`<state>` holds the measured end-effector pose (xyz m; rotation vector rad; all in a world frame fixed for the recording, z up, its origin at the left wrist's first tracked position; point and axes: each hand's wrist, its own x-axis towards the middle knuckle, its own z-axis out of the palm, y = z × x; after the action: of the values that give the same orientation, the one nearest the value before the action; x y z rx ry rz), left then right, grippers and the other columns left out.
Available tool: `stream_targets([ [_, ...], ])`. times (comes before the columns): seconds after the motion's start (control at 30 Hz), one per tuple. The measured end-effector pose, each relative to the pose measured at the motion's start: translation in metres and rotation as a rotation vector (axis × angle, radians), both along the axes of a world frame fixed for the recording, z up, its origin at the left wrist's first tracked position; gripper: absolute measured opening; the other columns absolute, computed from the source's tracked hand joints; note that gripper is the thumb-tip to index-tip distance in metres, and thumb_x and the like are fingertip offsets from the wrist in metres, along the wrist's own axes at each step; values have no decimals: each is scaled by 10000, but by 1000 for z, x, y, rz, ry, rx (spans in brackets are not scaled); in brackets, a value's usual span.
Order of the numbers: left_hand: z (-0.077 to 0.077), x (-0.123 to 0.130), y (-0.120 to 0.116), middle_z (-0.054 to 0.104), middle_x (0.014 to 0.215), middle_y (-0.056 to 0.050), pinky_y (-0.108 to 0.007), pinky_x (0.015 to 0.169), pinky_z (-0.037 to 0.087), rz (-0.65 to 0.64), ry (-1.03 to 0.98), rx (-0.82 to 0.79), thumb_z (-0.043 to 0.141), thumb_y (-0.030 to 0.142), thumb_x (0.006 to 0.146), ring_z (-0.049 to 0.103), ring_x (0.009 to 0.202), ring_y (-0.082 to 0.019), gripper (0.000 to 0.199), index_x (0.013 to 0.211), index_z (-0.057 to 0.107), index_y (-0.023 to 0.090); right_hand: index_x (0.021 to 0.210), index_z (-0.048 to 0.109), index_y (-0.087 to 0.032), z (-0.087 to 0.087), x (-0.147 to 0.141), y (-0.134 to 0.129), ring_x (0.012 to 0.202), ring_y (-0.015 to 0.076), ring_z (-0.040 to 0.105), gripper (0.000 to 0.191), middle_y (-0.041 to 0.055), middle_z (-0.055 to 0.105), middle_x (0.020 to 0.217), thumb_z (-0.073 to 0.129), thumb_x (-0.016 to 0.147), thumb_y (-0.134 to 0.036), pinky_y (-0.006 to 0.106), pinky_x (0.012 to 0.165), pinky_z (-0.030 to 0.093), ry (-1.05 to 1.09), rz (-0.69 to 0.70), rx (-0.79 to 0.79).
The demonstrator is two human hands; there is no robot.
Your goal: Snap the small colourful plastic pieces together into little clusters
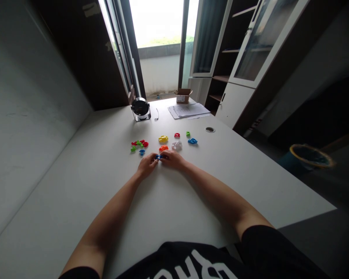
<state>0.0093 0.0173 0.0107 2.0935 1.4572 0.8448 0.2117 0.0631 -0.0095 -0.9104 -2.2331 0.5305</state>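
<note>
Both hands meet over the white table and pinch a small blue plastic piece (159, 157) between them. My left hand (148, 164) grips its left side, and my right hand (172, 159) grips its right side. The fingers partly cover the piece, so its full shape is hidden. Just beyond the fingertips lies an orange plastic piece (163, 148). Close past my right hand is a group of white plastic pieces (177, 145). A separate blue piece (142, 152) rests beyond my left hand, beside a green piece (133, 148).
Farther out lie mixed red and green pieces (140, 143), a yellow piece (163, 138), a red piece (177, 135), a green piece (188, 133) and blue pieces (192, 141). A round black device (140, 107), papers (189, 110), a cardboard box (183, 96) and a cable hole (209, 130) are behind.
</note>
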Motion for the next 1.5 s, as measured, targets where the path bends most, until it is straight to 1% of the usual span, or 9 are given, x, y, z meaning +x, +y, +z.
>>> stream_targets([
  [0.33,-4,-1,3,668,808,-11,-243,641,435,-6,7,19,548,289,874,576,688,-146,230,1065,654,218,947,681,-175,0,0,0,682,119,526,132,17,645,808,649,858,-267,226,636,376,6,3,6],
  [0.8,-1,-1,1,676,813,-17,-249,636,426,3,-10,-10,551,311,874,581,686,-149,240,1061,658,206,974,669,-182,-1,0,0,695,123,542,137,14,640,812,646,859,-253,223,643,386,14,26,10],
  [1.13,-4,-2,2,669,805,-10,-246,629,421,-5,-19,5,550,302,873,579,677,-142,231,1060,653,212,968,671,-185,-2,-1,1,691,121,540,133,12,640,813,650,852,-249,221,638,383,12,22,1],
  [1.5,-3,-2,2,674,800,-9,-242,624,424,9,-23,-8,553,311,874,583,674,-142,230,1057,654,214,967,674,-185,-1,-1,0,691,120,539,136,11,641,810,654,853,-256,220,639,383,14,17,-3],
])
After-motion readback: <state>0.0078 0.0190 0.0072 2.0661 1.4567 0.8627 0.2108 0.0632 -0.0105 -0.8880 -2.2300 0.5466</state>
